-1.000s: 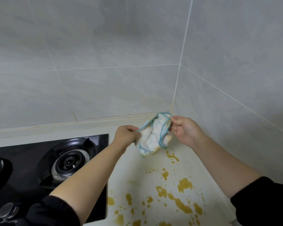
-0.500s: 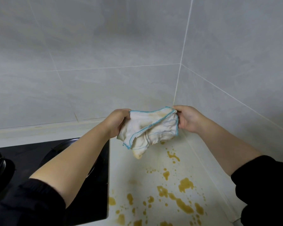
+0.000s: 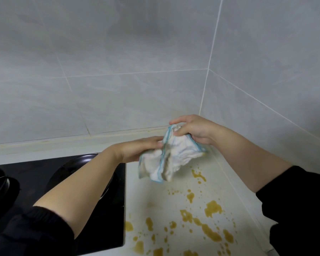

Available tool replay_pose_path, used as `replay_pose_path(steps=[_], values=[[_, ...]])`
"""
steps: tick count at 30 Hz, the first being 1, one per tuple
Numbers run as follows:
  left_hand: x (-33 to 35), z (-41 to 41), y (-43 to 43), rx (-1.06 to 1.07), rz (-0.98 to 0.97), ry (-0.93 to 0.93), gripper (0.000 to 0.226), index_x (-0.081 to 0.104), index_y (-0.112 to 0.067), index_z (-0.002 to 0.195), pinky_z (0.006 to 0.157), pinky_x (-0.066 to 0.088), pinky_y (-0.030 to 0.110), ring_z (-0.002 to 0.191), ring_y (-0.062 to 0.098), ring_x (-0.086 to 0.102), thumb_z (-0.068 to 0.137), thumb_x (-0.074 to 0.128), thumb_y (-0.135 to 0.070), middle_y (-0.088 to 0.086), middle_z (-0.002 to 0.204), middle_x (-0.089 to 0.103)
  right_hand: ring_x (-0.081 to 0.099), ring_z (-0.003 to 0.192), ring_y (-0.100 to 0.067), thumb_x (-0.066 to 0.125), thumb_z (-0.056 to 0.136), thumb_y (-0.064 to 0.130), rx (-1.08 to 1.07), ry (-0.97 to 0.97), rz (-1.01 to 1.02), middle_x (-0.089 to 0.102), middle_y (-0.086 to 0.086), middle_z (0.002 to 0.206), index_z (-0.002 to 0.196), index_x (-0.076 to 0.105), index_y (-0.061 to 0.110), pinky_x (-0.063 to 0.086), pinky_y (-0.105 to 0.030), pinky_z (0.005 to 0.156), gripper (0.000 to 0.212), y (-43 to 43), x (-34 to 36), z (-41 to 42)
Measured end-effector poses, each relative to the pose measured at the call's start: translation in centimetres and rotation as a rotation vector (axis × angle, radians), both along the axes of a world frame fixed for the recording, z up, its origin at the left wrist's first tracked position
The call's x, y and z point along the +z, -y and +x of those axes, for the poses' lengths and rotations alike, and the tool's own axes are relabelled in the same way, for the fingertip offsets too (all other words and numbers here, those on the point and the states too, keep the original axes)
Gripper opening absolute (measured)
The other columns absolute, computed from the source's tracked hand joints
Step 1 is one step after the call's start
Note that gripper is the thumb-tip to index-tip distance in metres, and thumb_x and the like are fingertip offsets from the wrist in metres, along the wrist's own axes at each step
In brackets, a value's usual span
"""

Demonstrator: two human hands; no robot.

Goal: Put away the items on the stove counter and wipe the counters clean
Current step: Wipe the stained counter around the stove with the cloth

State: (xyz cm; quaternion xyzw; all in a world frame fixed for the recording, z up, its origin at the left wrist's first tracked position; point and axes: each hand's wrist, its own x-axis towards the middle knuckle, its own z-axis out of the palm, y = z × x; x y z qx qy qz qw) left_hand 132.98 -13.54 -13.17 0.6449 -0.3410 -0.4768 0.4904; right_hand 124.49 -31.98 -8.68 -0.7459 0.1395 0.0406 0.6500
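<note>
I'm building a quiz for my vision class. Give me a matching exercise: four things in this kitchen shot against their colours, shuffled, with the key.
Things:
1. cloth
2. stovetop
3. spills
4. wall tiles

Colours:
a. grey
b. yellow-brown
c. white with blue edging
d. black

Pairs: 1-c, 2-d, 3-b, 4-a

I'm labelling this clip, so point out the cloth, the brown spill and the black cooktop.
cloth (image 3: 175, 154): head view, white middle fold.
brown spill (image 3: 212, 209): head view, centre of one large blotch.
black cooktop (image 3: 109, 228): head view, bare glass near its right edge.
</note>
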Motion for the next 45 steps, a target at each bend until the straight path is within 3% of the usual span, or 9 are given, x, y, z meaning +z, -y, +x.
replay_pose_path(steps=[5,13,20,23,27,33,38,40,45], values=[[-0.9,-2.0,2.0,0.187,0.031,0.211,0.036,0.063,-0.028,0.109,0.089,0.048,0.024,0.103,0.011,0.063,0.075,0.077,-0.031,-0.004,0.109,0.069,0.062,0.085,-0.016,0.063,0.083,-0.004,0.171,-0.166,-0.229,0.063,-0.006,0.091,0.123,0.056,0.009,0.054,-0.02,0.068,0.042,-0.8,2.2,0.8],[-1.4,-3.2,3.6,0.432,-0.072,-0.251,0.018,0.059,-0.004,0.102,0.08,0.051,0.032,0.088,0.028,0.062,0.088,0.05,-0.008,0.018,0.103,0.064,0.057,0.074,-0.017,0.069,0.082,0.012,-0.294,0.106,-0.65,0.063,-0.01,0.096,0.11,0.061,0.009,0.044,-0.023,0.065,0.029,4.6,0.0,1.5],[-1.6,-2.0,3.7,0.62,0.008,-0.439,0.033,0.058,-0.002,0.12,0.089,0.05,0.037,0.106,0.032,0.061,0.089,0.049,-0.011,0.017,0.12,0.062,0.059,0.069,-0.023,0.038,0.091,0.059,-0.308,-0.282,0.527,0.063,-0.011,0.087,0.113,0.051,0.014,0.043,-0.032,0.062,0.051,1.6,-10.1,-3.2],[-2.3,-1.9,3.5,0.627,0.102,-0.399,0.034,0.055,0.001,0.122,0.087,0.05,0.038,0.109,0.033,0.06,0.089,0.05,-0.008,0.018,0.121,0.062,0.065,0.086,-0.027,0.05,0.095,0.029,-0.281,-0.122,0.766,0.066,-0.016,0.099,0.118,0.049,0.016,0.054,-0.036,0.072,0.026,0.7,-10.0,-3.4],[-3.4,-1.2,2.8,0.681,0.268,-0.172,0.033,0.057,0.005,0.117,0.079,0.051,0.037,0.09,0.028,0.064,0.085,0.062,-0.002,0.014,0.102,0.067,0.062,0.076,-0.023,0.049,0.082,-0.02,-0.361,-0.029,0.485,0.061,-0.017,0.091,0.126,0.052,0.01,0.055,-0.024,0.06,0.053,0.9,-9.4,-2.7],[-5.7,-1.0,1.8,0.663,0.155,0.238,0.064,0.04,-0.019,0.142,0.074,0.047,0.027,0.076,0.014,0.056,0.084,0.064,-0.004,0.004,0.081,0.06,0.061,0.088,-0.015,0.063,0.079,-0.005,-0.237,0.015,-0.412,0.068,-0.007,0.098,0.106,0.07,0.004,0.046,-0.022,0.078,0.029,0.8,-9.7,-2.0],[-6.3,-1.4,1.7,0.259,0.231,0.588,0.024,0.065,-0.026,0.091,0.068,0.045,0.014,0.08,0.009,0.057,0.073,0.08,-0.033,-0.007,0.09,0.06,0.049,0.066,-0.013,0.061,0.085,0.009,-0.033,0.034,-0.652,0.051,0.003,0.07,0.086,0.069,0.006,0.039,-0.018,0.059,0.008,1.0,-7.9,-0.8],[-6.5,-0.9,1.8,0.38,0.181,0.667,0.02,0.062,-0.02,0.079,0.066,0.041,0.014,0.081,0.011,0.053,0.073,0.08,-0.025,-0.004,0.092,0.052,0.05,0.073,-0.018,0.057,0.089,0.009,0.03,-0.005,-0.453,0.052,-0.005,0.077,0.086,0.065,0.002,0.039,-0.028,0.071,0.011,1.5,-7.6,-0.6],[-4.9,-0.8,2.0,0.527,-0.009,0.029,0.011,0.064,-0.009,0.081,0.078,0.052,0.037,0.081,0.025,0.065,0.079,0.074,-0.01,0.01,0.088,0.067,0.065,0.096,-0.018,0.034,0.101,0.032,-0.042,-0.13,0.536,0.069,-0.007,0.104,0.106,0.062,0.008,0.05,-0.032,0.082,0.037,2.5,-8.6,-2.0]])
